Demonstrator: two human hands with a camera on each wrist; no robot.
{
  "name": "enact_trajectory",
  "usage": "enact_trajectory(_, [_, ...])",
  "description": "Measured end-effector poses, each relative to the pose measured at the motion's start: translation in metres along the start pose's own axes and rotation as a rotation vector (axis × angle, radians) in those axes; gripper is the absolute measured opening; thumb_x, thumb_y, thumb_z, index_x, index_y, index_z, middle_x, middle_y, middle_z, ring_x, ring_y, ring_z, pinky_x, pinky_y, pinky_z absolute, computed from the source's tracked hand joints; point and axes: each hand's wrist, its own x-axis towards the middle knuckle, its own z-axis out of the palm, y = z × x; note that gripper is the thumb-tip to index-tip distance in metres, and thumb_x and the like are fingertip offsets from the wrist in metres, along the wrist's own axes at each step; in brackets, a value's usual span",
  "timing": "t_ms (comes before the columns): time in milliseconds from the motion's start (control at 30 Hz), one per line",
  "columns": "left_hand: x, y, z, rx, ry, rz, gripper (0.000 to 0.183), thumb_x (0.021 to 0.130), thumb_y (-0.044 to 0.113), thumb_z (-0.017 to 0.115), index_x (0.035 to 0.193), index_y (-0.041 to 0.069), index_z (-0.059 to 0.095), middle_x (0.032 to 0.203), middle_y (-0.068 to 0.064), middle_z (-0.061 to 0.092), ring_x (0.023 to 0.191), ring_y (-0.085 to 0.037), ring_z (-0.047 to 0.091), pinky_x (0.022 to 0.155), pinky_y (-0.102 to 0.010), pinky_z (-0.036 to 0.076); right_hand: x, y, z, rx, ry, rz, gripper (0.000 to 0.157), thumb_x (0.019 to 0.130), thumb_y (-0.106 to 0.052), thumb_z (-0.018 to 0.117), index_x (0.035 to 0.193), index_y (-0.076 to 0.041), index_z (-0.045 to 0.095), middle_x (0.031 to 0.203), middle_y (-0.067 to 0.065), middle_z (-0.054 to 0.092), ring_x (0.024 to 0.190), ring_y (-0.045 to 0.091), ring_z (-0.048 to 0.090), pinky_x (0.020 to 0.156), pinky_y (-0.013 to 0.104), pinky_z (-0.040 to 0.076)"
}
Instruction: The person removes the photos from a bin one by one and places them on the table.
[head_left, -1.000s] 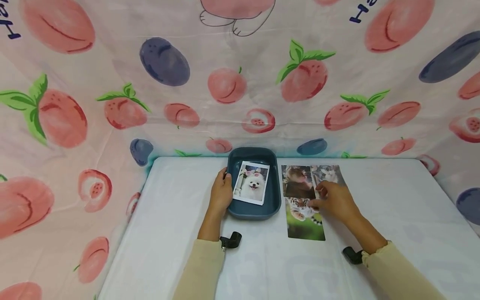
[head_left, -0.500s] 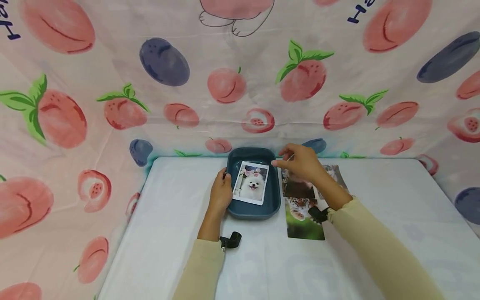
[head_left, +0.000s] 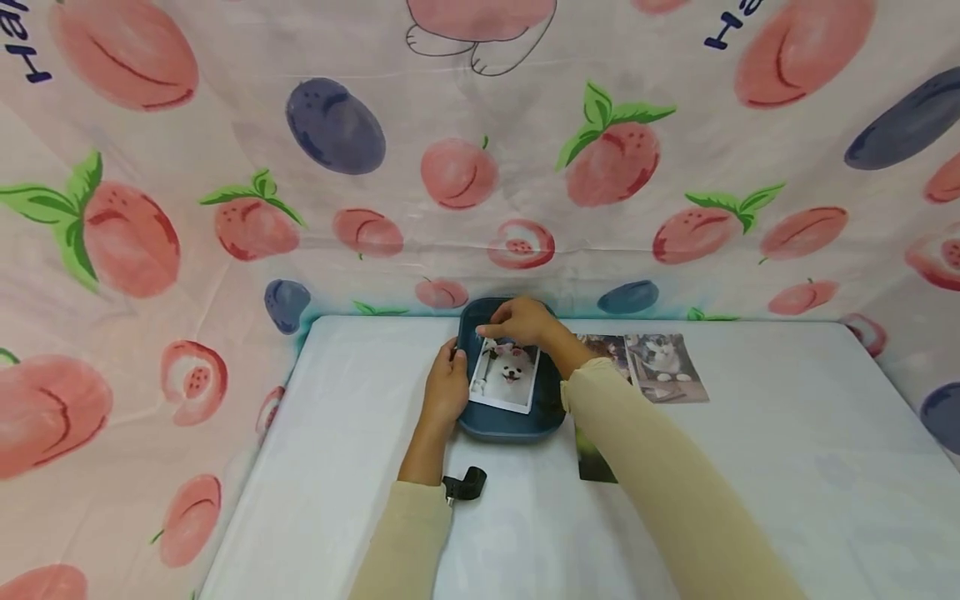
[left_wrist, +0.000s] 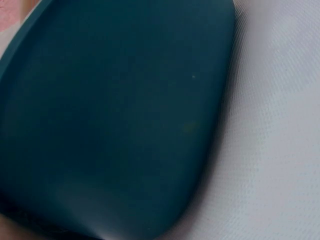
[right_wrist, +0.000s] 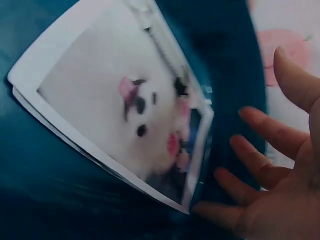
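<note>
A dark blue tray [head_left: 495, 429] stands at the back of the table in the head view. My left hand [head_left: 446, 387] grips its left rim, thumb at the edge; in the left wrist view the blue tray wall [left_wrist: 115, 115] fills most of the picture. Inside lies a small stack of white-bordered photo cards, topped by a white fluffy dog picture [head_left: 506, 383]. Over the tray's far end is my right hand [head_left: 521, 321]. Its loosely bent fingers are spread beside the card stack [right_wrist: 100, 100] in the right wrist view, with nothing between thumb and fingers.
Right of the tray lie a cat photo [head_left: 666, 367], another picture [head_left: 603, 346] partly covered by my right arm, and a photo with a green lower part [head_left: 592, 458] partly under the sleeve. A fruit-patterned cloth [head_left: 457, 242] rises behind the white table [head_left: 360, 400].
My right hand has moved from the photos on the right, up and leftward, to above the tray. The left hand has stayed on the rim.
</note>
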Motion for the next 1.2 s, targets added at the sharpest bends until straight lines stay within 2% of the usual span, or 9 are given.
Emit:
enact_trajectory(133, [-0.001, 0.0, -0.001, -0.004, 0.003, 0.012, 0.048, 0.111, 0.031, 0.039, 0.157, 0.014, 0.04, 0.157, -0.012, 0.047, 0.146, -0.032, 0.044, 0.121, -0.055, 0.034, 0.01, 0.0, 0.014, -0.122, 0.007, 0.059, 0.063, 0.097, -0.049, 0.065, 0.138, -0.001, 0.061, 0.136, 0.017, 0.065, 0.118, 0.032, 0.064, 0.104, 0.047, 0.052])
enact_trajectory(300, [-0.002, 0.001, -0.001, -0.008, 0.007, 0.041, 0.047, 0.111, 0.028, 0.039, 0.156, 0.012, 0.041, 0.156, -0.014, 0.049, 0.144, -0.032, 0.046, 0.12, -0.053, 0.035, 0.015, -0.001, 0.023, -0.195, 0.006, 0.086, 0.054, 0.097, -0.045, 0.067, 0.131, -0.003, 0.067, 0.128, 0.014, 0.07, 0.113, 0.029, 0.066, 0.1, 0.044, 0.054])
enact_trajectory(467, [-0.003, 0.002, -0.001, -0.014, -0.004, 0.017, 0.048, 0.112, 0.03, 0.038, 0.157, 0.013, 0.039, 0.158, -0.012, 0.046, 0.146, -0.031, 0.044, 0.12, -0.053, 0.035, 0.015, -0.003, 0.027, -0.173, -0.058, 0.042, 0.037, 0.094, -0.042, 0.072, 0.113, -0.01, 0.077, 0.113, 0.007, 0.075, 0.1, 0.024, 0.068, 0.092, 0.04, 0.057])
enact_trajectory(667, [-0.002, 0.002, -0.002, -0.009, -0.011, -0.003, 0.049, 0.112, 0.032, 0.038, 0.158, 0.015, 0.037, 0.161, -0.01, 0.043, 0.148, -0.031, 0.041, 0.122, -0.053, 0.032, 0.012, -0.007, 0.024, -0.172, -0.112, -0.039, 0.019, 0.092, -0.033, 0.076, 0.099, -0.016, 0.08, 0.098, 0.0, 0.075, 0.089, 0.018, 0.064, 0.084, 0.034, 0.057])
enact_trajectory(900, [-0.001, 0.001, -0.003, 0.022, 0.011, 0.004, 0.05, 0.111, 0.032, 0.038, 0.158, 0.014, 0.038, 0.16, -0.011, 0.044, 0.148, -0.032, 0.041, 0.122, -0.053, 0.033, 0.005, -0.009, 0.013, -0.18, -0.143, -0.155, 0.01, 0.089, -0.023, 0.079, 0.1, -0.02, 0.08, 0.091, -0.004, 0.076, 0.085, 0.013, 0.064, 0.08, 0.031, 0.054])
enact_trajectory(1067, [0.0, 0.0, -0.001, 0.016, 0.009, -0.006, 0.05, 0.111, 0.033, 0.038, 0.158, 0.014, 0.038, 0.161, -0.011, 0.043, 0.148, -0.031, 0.041, 0.123, -0.052, 0.031, 0.002, -0.002, 0.007, -0.182, -0.125, -0.179, 0.014, 0.088, -0.014, 0.079, 0.101, -0.019, 0.08, 0.089, -0.004, 0.074, 0.084, 0.015, 0.063, 0.075, 0.029, 0.052])
enact_trajectory(1200, [0.0, 0.001, 0.001, 0.017, 0.008, -0.023, 0.05, 0.111, 0.035, 0.037, 0.158, 0.016, 0.037, 0.161, -0.01, 0.042, 0.149, -0.03, 0.04, 0.124, -0.052, 0.03, -0.001, 0.002, 0.003, -0.167, -0.128, -0.204, 0.01, 0.088, -0.012, 0.079, 0.098, -0.016, 0.08, 0.088, -0.003, 0.075, 0.082, 0.015, 0.065, 0.073, 0.028, 0.054])
